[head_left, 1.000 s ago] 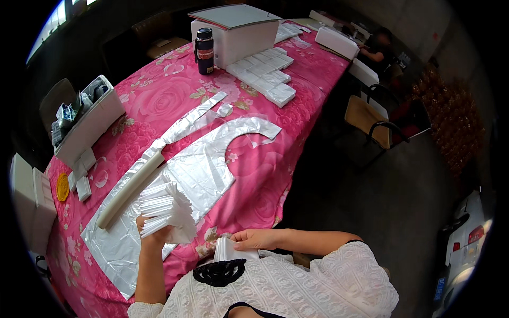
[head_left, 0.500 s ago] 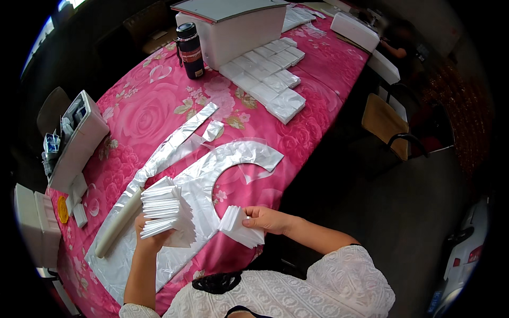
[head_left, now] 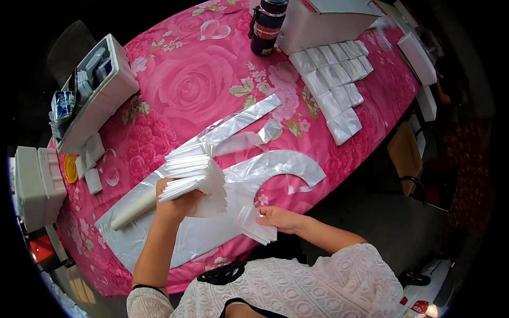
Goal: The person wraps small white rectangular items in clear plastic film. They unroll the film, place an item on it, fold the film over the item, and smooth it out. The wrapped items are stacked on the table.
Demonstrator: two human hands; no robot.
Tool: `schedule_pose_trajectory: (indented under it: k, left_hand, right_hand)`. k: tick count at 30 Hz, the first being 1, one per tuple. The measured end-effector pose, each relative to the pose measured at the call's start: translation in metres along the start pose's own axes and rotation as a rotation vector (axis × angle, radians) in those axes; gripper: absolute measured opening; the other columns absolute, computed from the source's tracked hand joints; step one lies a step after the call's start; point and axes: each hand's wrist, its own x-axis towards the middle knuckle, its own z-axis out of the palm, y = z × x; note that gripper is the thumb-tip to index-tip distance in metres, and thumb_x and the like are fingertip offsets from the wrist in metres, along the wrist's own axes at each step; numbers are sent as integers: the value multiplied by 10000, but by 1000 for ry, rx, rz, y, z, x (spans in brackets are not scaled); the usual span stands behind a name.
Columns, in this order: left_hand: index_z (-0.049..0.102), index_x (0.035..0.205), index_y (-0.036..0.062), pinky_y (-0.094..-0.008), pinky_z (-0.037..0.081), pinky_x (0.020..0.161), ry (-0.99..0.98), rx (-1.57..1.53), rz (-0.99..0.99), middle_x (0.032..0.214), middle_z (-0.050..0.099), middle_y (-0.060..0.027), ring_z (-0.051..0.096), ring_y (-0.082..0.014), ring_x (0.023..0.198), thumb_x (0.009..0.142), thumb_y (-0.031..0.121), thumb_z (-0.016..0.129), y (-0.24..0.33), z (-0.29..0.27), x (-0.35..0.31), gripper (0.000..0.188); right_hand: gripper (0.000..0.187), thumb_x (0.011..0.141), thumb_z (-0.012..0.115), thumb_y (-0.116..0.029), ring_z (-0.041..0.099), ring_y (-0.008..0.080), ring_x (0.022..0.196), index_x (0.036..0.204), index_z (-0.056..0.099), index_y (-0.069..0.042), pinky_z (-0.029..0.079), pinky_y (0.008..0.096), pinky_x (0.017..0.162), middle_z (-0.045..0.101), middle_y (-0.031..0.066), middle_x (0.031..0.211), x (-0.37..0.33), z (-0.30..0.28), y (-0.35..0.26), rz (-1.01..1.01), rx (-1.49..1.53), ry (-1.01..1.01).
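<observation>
My left hand (head_left: 170, 205) is closed around a thick stack of folded white sheets (head_left: 197, 175), whose layered edges fan out on its left side. To its right, my right hand (head_left: 282, 218) pinches a thinner bundle of the same folded sheets (head_left: 251, 224) between thumb and fingers. A gap separates the two stacks. Below them, a silvery translucent plastic sheet (head_left: 204, 239) with a curved cut-out lies on the table, and a pale roll or tube (head_left: 132, 213) rests on it, partly hidden by my left hand.
A pink rose-patterned cloth (head_left: 180, 79) covers the table. Long plastic strips (head_left: 254, 112) lie beyond my hands. At the left stands a foam box (head_left: 108, 98) of packets, near a yellow disc (head_left: 70, 168). Rows of white packets (head_left: 339, 79), a dark flask (head_left: 266, 32) and a large white box (head_left: 326, 29) are far right.
The view has turned, so the table and its objects appear shifted. Both hands keep their stacks; the right-hand bundle now shows its flat face more.
</observation>
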Motion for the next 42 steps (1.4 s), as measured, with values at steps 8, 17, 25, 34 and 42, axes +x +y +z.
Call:
schedule_pose_trajectory:
  k: [8, 17, 25, 34, 42]
  left_hand:
    - [586, 956, -15, -275, 445, 722, 356, 95, -83, 893, 604, -49, 566, -127, 801, 689, 0, 610, 39, 4, -53, 268]
    - [584, 991, -4, -255, 425, 733, 493, 0, -110, 909, 599, -39, 554, -116, 819, 724, 4, 617, 35, 108, -75, 269]
    - [544, 1070, -28, -281, 404, 823, 341, 201, -288, 1020, 565, -62, 527, -143, 932, 758, 11, 567, 53, 158, -67, 315]
    - [544, 1032, -26, -287, 414, 816, 309, 63, -202, 979, 569, -56, 537, -148, 911, 747, 1, 583, 74, 201, 7, 289]
    - [628, 901, -9, -241, 431, 660, 318, 8, -141, 831, 620, -33, 561, -100, 740, 701, 16, 632, 53, 256, 89, 202]
  right_hand:
    - [329, 867, 531, -260, 547, 74, 825, 1122, 480, -59, 443, 228, 717, 566, 7, 953, -55, -3, -47, -20, 3, 39]
    - [351, 869, 526, -263, 580, 113, 888, 1139, 484, -44, 463, 254, 767, 590, 44, 1009, -154, -72, -77, -63, 3, 113]
    - [327, 868, 527, -247, 571, 103, 864, 1117, 490, -36, 461, 264, 764, 585, 35, 985, -184, -105, -69, -52, 21, 209]
    - [210, 840, 458, -142, 559, 148, 826, 1014, 522, -43, 451, 321, 722, 576, 52, 914, -239, -169, -130, -134, -35, 643]
    - [272, 854, 491, -87, 545, 138, 892, 1103, 484, 21, 422, 254, 800, 565, 66, 1002, -296, -292, -249, -410, -260, 839]
